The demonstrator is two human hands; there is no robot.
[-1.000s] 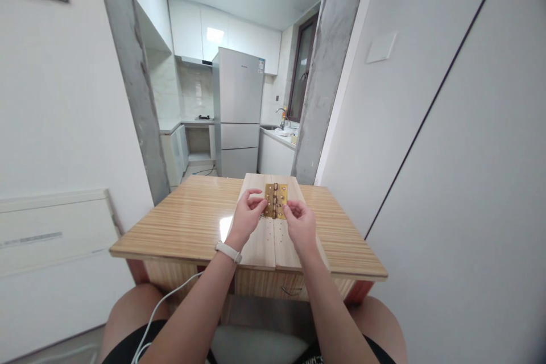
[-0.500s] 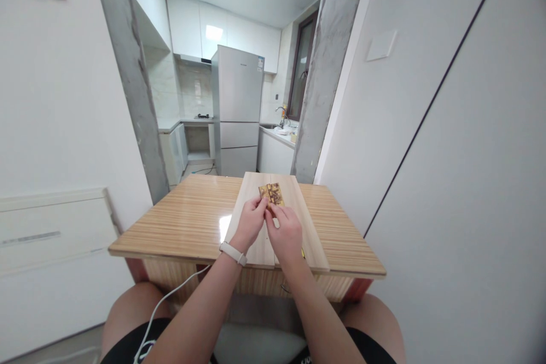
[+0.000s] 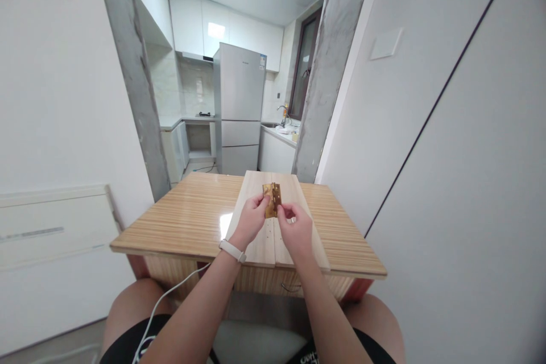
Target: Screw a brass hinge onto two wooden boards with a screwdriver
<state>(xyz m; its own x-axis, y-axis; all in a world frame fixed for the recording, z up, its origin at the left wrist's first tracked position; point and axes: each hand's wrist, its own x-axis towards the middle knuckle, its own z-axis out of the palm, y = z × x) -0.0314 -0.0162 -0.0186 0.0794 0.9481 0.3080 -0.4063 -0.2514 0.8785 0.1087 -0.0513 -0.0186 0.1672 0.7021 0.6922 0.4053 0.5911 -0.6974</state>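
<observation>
A brass-coloured hinge [image 3: 273, 200], its leaves pierced with screw holes, is held up over two pale wooden boards [image 3: 298, 193]. My left hand [image 3: 252, 219] pinches the left leaf between thumb and fingers. At the lower right corner, my right hand [image 3: 296, 230] has its thumb and fingertip closed on the other leaf's edge. The boards lie side by side with a narrow seam between them. Small dark holes show in them between my wrists. My forearms and hands cover part of the boards.
The boards rest on a striped wood-grain table [image 3: 179, 222] with a drawer handle [image 3: 290, 288] at its front. A white cable [image 3: 170, 294] runs over my left leg. Beyond stand a silver refrigerator [image 3: 239, 91] and a kitchen counter [image 3: 277, 135].
The hinge has turned more upright and its leaves now stand at an angle. My right hand has shifted right, from the hinge's lower edge to its right leaf.
</observation>
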